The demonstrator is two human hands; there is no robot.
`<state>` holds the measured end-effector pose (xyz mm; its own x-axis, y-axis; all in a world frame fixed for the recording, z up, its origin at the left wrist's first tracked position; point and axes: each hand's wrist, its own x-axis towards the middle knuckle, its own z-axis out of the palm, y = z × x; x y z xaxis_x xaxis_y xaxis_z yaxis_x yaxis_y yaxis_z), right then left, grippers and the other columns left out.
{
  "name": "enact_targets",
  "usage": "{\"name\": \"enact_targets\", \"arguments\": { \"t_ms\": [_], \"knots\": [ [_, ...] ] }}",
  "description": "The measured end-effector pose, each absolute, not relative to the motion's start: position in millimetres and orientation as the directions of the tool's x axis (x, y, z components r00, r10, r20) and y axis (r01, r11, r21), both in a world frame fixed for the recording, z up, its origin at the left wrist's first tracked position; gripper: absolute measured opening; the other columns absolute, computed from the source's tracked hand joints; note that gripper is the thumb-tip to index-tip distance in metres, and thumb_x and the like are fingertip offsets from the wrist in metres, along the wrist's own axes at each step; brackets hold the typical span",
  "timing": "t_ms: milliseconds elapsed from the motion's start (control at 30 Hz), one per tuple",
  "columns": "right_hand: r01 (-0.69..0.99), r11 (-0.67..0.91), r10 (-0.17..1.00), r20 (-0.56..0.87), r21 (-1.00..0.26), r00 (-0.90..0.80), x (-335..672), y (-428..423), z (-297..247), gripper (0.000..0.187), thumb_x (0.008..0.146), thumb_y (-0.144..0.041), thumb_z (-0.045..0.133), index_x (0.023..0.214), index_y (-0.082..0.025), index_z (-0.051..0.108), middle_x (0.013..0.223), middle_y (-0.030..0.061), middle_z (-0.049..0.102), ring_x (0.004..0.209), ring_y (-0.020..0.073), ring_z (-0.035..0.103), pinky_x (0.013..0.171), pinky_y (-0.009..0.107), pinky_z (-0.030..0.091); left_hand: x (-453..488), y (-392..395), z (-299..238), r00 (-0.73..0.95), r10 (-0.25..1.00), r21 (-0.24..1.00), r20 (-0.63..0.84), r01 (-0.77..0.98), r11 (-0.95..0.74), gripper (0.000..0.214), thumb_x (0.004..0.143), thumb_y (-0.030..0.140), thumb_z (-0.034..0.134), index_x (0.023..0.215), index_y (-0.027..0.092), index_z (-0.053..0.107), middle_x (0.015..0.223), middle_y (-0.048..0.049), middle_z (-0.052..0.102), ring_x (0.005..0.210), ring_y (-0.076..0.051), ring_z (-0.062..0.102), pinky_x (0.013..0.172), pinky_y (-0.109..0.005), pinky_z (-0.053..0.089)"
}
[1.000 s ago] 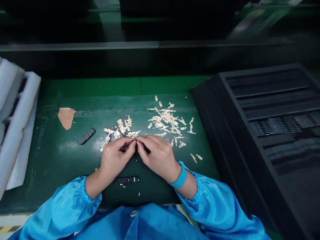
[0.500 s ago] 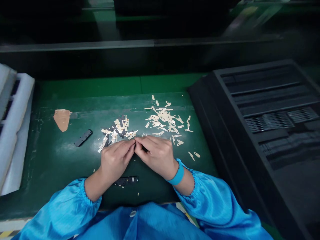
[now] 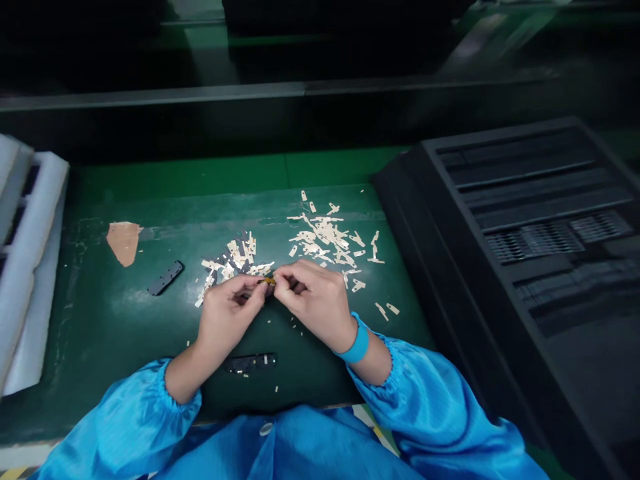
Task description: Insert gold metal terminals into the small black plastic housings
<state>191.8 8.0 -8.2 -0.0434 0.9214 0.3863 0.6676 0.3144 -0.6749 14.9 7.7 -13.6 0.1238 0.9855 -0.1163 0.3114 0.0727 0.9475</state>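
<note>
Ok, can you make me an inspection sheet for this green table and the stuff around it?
Surface: green table, scuffed.
Job's things: tiny yellow piece, details unclear; two dark bars, one left of the hands, one nearer the person.
Clutter: pale bits in two scattered heaps, dark ones mixed into the left heap; brown scrap.
Fingers: left fingers pinch the yellow piece; right fingers at its other end, grip unclear.
Cables: nothing seen.
Surroundings: white slabs left, black tray right.
</note>
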Motion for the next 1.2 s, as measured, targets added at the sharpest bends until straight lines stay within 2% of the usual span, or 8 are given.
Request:
{"name": "enact_targets", "arguments": {
  "t_ms": [200,367,467,533,633,733,867,1200],
  "knots": [
    [0.672,0.276,0.92,0.39,-0.687,0.021,212,19,-5,0.017,0.091,-0.013,0.057,0.082,-0.022,0.068,0.078,-0.0013,0.072,0.063,0.0108,0.062,0.062,0.023,0.049,13,9,-16,0.107,0.979,0.965,-0.176,0.214,0.15,0.017,0.091,0.035,0.073,0.098,0.021,0.078,0.09,-0.005,0.082,0.084,-0.02,0.079,0.071,-0.029,0.067],
    [0.869,0.154,0.875,0.473,-0.47,0.102,240,31,-3,0.019,0.091,-0.018,0.061,0.073,-0.021,0.065,0.068,-0.0015,0.067,0.059,0.0126,0.06,0.056,0.026,0.042,13,10,-14,0.105,0.984,0.967,-0.141,0.227,0.114,0.016,0.094,0.034,0.071,0.098,0.02,0.078,0.091,-0.0055,0.082,0.085,-0.021,0.08,0.071,-0.03,0.067],
    [0.95,0.061,0.909,0.41,-0.305,0.073,248,34,-3,0.024,0.095,-0.023,0.057,0.072,-0.02,0.064,0.068,0.0035,0.066,0.063,0.0177,0.06,0.053,0.029,0.037,9,12,-9,0.13,0.986,0.881,0.109,0.446,-0.156,0.014,0.094,0.029,0.07,0.103,0.021,0.078,0.092,-0.0052,0.083,0.08,-0.02,0.08,0.073,-0.03,0.067],
    [0.944,0.087,0.929,0.368,-0.318,0.039,244,32,-2,0.02,0.094,-0.016,0.05,0.09,-0.018,0.069,0.088,0.0102,0.07,0.08,0.0228,0.064,0.06,0.031,0.042,3,15,-5,0.239,0.907,0.686,0.346,0.595,-0.418,0.017,0.093,0.023,0.07,0.109,0.022,0.077,0.095,-0.0048,0.083,0.082,-0.02,0.08,0.076,-0.029,0.066],
    [0.754,0.178,0.968,0.25,-0.633,-0.019,229,25,2,0.025,0.093,-0.015,0.047,0.106,-0.017,0.068,0.102,0.0121,0.07,0.09,0.0232,0.065,0.071,0.034,0.05,-9,21,-2,0.454,0.69,0.395,0.564,0.585,-0.708,0.023,0.092,0.013,0.069,0.112,0.023,0.075,0.105,-0.0056,0.082,0.096,-0.021,0.08,0.086,-0.03,0.065],
    [0.232,-0.099,0.973,-0.142,-0.968,-0.179,211,15,4,0.025,0.1,-0.038,0.051,0.091,-0.02,0.067,0.075,0.0016,0.065,0.058,0.0127,0.058,0.053,0.026,0.047,-16,26,1,0.541,0.496,0.229,0.679,0.485,-0.844,0.02,0.093,0.009,0.067,0.11,0.017,0.074,0.112,-0.0098,0.081,0.108,-0.024,0.077,0.093,-0.035,0.065],
    [-0.166,-0.457,0.863,-0.391,-0.874,-0.318,200,8,1,0.047,0.091,-0.065,0.062,0.077,-0.019,0.064,0.062,-0.0033,0.058,0.046,0.0074,0.051,0.041,0.02,0.039,-12,26,7,0.607,0.399,0.123,0.688,0.444,-0.887,0.013,0.094,0.008,0.063,0.103,0.01,0.073,0.102,-0.013,0.081,0.109,-0.028,0.076,0.097,-0.04,0.064],
    [-0.188,-0.477,0.852,-0.399,-0.859,-0.337,199,10,0,0.04,0.081,-0.053,0.078,0.069,-0.019,0.063,0.062,-0.002,0.063,0.048,0.0073,0.056,0.043,0.018,0.044,-7,24,15,0.661,0.336,0.01,0.671,0.445,-0.895,0.012,0.095,0.008,0.061,0.099,0.01,0.072,0.096,-0.0104,0.08,0.102,-0.027,0.078,0.094,-0.039,0.065]
  ]
}}
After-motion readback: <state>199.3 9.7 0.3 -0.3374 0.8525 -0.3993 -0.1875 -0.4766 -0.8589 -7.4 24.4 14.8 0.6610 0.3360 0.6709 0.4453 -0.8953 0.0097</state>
